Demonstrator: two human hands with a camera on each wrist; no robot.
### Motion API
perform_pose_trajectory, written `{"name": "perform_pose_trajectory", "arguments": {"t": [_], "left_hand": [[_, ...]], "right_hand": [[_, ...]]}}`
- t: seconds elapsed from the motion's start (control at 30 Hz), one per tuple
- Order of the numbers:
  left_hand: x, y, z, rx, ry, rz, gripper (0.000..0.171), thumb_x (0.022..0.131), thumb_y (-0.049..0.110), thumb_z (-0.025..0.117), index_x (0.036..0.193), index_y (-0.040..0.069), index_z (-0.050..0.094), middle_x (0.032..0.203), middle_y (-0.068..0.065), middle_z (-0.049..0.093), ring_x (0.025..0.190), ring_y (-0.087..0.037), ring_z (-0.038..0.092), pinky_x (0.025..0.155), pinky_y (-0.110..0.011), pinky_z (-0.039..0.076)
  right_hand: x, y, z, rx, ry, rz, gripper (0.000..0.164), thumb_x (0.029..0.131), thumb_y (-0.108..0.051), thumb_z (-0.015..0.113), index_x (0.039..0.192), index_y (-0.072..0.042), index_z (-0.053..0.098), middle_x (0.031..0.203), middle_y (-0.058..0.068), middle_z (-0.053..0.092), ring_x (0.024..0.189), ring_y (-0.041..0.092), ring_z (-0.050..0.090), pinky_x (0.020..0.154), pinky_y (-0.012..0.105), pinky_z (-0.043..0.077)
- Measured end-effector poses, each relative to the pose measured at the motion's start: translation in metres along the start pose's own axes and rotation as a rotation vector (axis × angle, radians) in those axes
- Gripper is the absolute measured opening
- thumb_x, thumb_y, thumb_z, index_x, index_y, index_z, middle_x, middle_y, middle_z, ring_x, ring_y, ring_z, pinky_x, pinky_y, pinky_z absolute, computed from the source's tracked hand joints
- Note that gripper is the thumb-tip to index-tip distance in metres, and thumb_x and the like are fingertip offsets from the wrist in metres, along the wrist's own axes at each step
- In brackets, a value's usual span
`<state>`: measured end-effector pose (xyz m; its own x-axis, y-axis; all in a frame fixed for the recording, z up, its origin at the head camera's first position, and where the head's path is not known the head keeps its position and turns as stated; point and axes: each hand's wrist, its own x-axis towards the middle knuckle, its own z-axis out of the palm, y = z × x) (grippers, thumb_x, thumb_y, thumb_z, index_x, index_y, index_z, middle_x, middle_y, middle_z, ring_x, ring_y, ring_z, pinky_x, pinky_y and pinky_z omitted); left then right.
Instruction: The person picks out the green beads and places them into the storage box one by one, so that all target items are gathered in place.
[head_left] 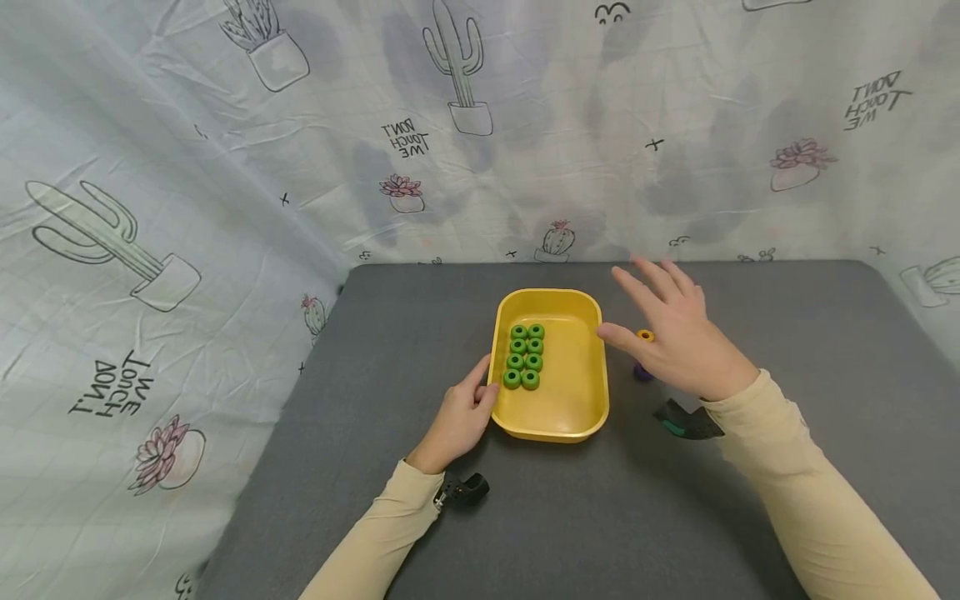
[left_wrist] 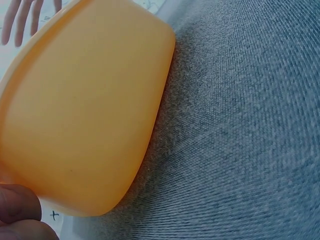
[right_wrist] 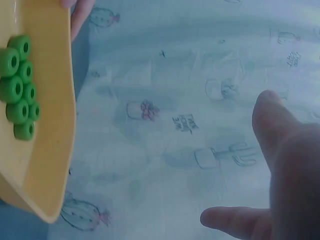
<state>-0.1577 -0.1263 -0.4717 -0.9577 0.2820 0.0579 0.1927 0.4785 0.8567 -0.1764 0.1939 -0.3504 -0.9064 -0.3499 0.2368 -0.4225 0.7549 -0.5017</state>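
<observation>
A yellow tray (head_left: 551,429) lies on the grey table. Several green ring-shaped beads (head_left: 534,362) sit in two columns along its left side, their holes facing up. My left hand (head_left: 459,417) holds the tray's left rim; in the left wrist view its fingertips (left_wrist: 20,210) show at the tray's edge. Raised to the right of the tray, my right hand (head_left: 671,333) has its fingers spread and nothing in them. Partly hidden behind it are an orange bead (head_left: 645,335) and a purple bead (head_left: 642,372) on the table.
A black strap piece with a green edge (head_left: 688,421) shows beside my right wrist, and a black device (head_left: 465,490) beside my left wrist. White cloth (head_left: 525,208) printed with cacti hangs behind the grey table (head_left: 585,517) and along its left side.
</observation>
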Motion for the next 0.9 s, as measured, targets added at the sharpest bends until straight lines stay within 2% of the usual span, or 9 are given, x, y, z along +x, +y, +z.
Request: {"name": "perform_pose_trajectory", "arguments": {"t": [0.17, 0.3, 0.63, 0.9], "left_hand": [[0.0, 0.0, 0.0, 0.007, -0.001, -0.001, 0.056, 0.111, 0.02, 0.049, 0.164, 0.008, 0.032, 0.065, 0.005, 0.046, 0.051, -0.005, 0.039, 0.054, -0.022, 0.034], [0.001, -0.001, -0.001, 0.008, -0.003, 0.002, 0.056, 0.111, 0.019, 0.049, 0.164, 0.008, 0.033, 0.065, 0.005, 0.046, 0.052, -0.005, 0.038, 0.054, -0.022, 0.033], [0.0, -0.001, -0.004, 0.005, -0.012, -0.012, 0.056, 0.112, 0.02, 0.048, 0.164, 0.009, 0.032, 0.066, 0.004, 0.047, 0.052, -0.005, 0.039, 0.055, -0.022, 0.034], [-0.002, -0.002, -0.005, -0.001, -0.007, -0.01, 0.056, 0.112, 0.021, 0.049, 0.164, 0.011, 0.032, 0.065, 0.004, 0.048, 0.051, -0.005, 0.039, 0.054, -0.023, 0.035]], "right_hand": [[-0.011, 0.001, -0.006, -0.106, 0.006, 0.079, 0.09, 0.099, -0.059, 0.062, 0.168, -0.015, 0.024, 0.173, 0.022, 0.003, 0.156, 0.056, -0.009, 0.103, 0.09, -0.001], [-0.02, 0.001, -0.009, -0.185, 0.007, 0.136, 0.098, 0.097, -0.063, 0.062, 0.169, -0.016, 0.016, 0.174, 0.019, -0.01, 0.153, 0.057, -0.02, 0.101, 0.092, -0.003], [-0.029, 0.004, -0.014, -0.23, 0.053, 0.182, 0.099, 0.095, -0.067, 0.061, 0.168, -0.016, 0.02, 0.173, 0.02, -0.012, 0.152, 0.059, -0.021, 0.097, 0.094, -0.001], [-0.032, 0.004, -0.013, -0.25, 0.041, 0.198, 0.101, 0.095, -0.07, 0.059, 0.169, -0.015, 0.018, 0.173, 0.019, -0.015, 0.152, 0.057, -0.025, 0.096, 0.095, -0.001]]}}
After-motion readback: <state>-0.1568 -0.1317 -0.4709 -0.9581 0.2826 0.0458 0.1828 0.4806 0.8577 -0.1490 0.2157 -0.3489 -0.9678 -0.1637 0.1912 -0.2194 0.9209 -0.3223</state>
